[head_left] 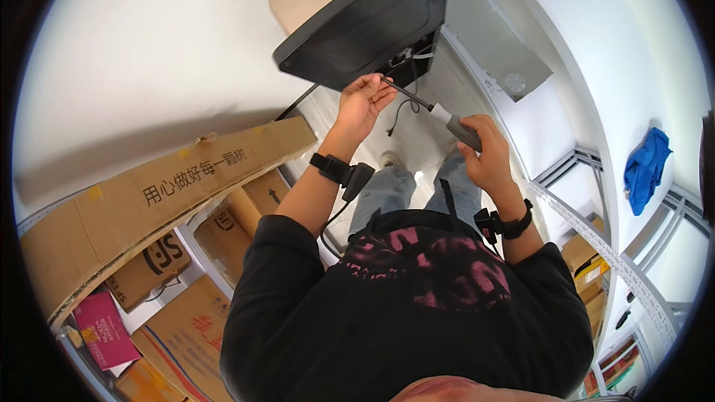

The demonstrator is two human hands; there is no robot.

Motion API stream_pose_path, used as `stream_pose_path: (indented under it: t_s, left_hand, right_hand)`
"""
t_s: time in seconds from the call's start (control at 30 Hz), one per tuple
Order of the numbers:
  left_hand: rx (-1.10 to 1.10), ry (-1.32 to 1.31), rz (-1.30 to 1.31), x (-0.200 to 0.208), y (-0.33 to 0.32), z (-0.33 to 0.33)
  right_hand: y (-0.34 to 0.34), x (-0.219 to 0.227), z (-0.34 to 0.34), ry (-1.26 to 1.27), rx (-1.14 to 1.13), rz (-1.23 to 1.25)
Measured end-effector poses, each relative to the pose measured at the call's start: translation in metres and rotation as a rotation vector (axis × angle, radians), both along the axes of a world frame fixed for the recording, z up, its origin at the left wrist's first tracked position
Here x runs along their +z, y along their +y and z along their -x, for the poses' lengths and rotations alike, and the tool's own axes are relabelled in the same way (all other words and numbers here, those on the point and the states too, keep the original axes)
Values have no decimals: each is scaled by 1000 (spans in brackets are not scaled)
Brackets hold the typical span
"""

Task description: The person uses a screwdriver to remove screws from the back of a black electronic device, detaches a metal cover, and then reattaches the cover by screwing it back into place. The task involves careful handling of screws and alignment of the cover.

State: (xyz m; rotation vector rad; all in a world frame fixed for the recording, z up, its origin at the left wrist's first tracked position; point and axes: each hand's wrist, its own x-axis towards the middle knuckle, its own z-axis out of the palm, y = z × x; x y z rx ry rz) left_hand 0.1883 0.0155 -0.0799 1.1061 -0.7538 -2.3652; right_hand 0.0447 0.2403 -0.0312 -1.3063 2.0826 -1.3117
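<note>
In my right hand (488, 152) is a screwdriver (456, 126) with a thick grey and white handle. Its long dark shaft slants up and left to my left hand (365, 104). The left fingertips are pinched together at the end of that shaft; whether a small part sits between them is hidden. Just beyond the left hand stands a large black panel (365, 26) with a beige top, tilted in view. Wires and small fittings show at its lower right edge. Behind the shaft, a black cable with a plug (390, 132) lies on the floor.
Cardboard boxes (216, 305) and a pink box (104, 330) fill shelving at left, under a long carton (186, 171). On the right are white metal shelves (581, 223), a grey metal panel (491, 37) and a blue cloth (646, 171). My feet stand on pale floor.
</note>
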Motion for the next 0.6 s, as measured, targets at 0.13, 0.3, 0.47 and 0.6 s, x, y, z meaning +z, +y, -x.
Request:
stream_pose_path:
  t_s: [0.13,0.3,0.47,0.6]
  left_hand:
    - [-17,-76,-52,-33,-23,-58]
    - [4,-101,-34,-52,-52,-90]
    - [22,-64,-52,-55,-67,-96]
    - [0,-43,-38,-61,-72,-97]
  right_hand:
    - [-26,-44,-63,-309,-98,-144]
    - [-54,-80,-112,-477,-134,-118]
    - [-71,-94,-140,-544,-202,-93]
    - [-75,-95,-146,-525,-216,-72]
